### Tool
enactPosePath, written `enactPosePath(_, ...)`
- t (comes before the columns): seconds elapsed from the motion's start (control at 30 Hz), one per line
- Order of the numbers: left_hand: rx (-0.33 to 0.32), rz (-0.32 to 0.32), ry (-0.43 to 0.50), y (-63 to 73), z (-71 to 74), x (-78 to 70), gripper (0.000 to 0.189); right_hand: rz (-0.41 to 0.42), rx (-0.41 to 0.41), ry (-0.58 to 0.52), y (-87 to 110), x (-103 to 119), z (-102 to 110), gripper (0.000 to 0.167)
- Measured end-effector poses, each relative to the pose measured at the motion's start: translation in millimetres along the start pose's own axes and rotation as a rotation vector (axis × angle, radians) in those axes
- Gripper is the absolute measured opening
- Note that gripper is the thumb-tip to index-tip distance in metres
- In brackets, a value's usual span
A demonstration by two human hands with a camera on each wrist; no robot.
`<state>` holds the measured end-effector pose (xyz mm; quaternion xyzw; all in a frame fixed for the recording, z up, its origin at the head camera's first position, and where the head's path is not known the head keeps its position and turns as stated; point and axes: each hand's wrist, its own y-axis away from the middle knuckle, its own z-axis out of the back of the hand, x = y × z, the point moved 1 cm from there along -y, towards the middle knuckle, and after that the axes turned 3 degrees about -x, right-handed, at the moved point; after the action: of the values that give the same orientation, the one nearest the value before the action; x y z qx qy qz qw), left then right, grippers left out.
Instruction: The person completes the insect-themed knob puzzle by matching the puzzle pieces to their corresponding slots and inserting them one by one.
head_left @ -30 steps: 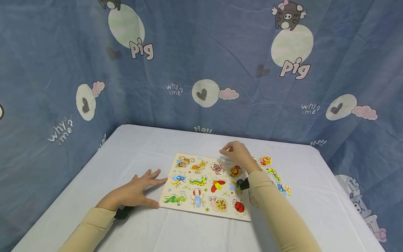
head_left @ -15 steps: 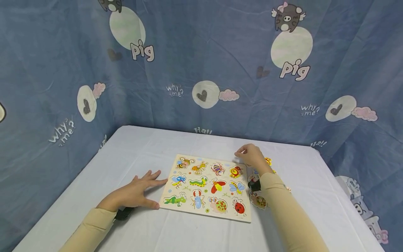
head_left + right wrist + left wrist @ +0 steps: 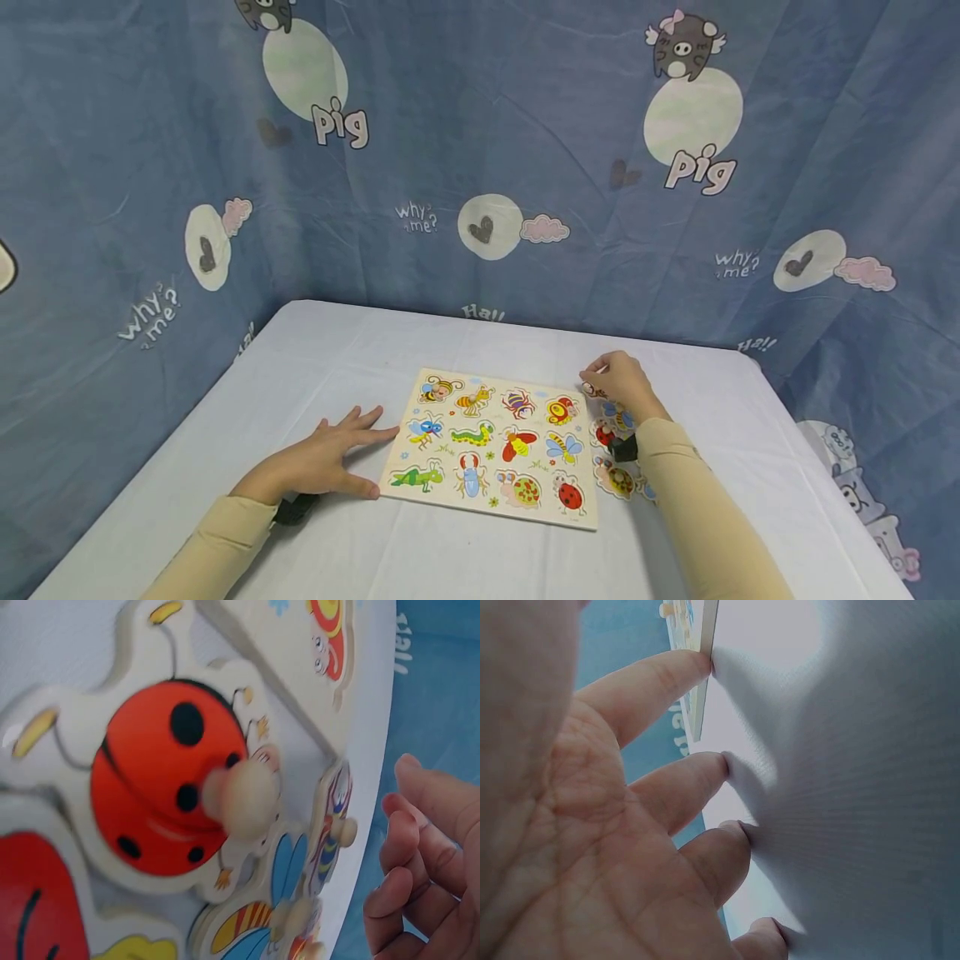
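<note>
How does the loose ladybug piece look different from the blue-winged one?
The ladybug piece is red with black spots; the blue-winged piece has orange stripes. The ladybug piece's body is round, the blue-winged piece's is slender. Both lie off the puzzle board, each with a wooden knob.

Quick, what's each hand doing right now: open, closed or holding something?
Left hand: open, fingers spread, touching the puzzle board.
Right hand: open, fingers loosely curled near the loose pieces, holding nothing visible.
</note>
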<state>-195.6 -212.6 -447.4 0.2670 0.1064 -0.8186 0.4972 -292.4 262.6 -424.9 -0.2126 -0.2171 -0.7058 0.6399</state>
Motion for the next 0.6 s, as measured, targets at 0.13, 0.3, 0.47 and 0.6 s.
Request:
enactPosePath(0.13,0.001,0.005,-0.003,-0.1,-0.2,0.1,0.093,-0.027,-0.019,0.033,1.1,-6,1,0.028)
enactPosePath(0.3,0.003,0.005,-0.007,-0.3,0.4,-0.9,0.093,-0.065,-0.014,0.045,4.1,-12,4,0.029)
enactPosePath(0.47,0.002,0.005,-0.007,-0.3,0.6,-0.9,0.093,-0.095,-0.001,0.079,6.5,-14,10,0.033)
enactPosePath(0.6,0.001,0.004,0.001,-0.5,0.3,-0.6,0.093,-0.114,0.014,0.101,5.4,-16,10,0.037)
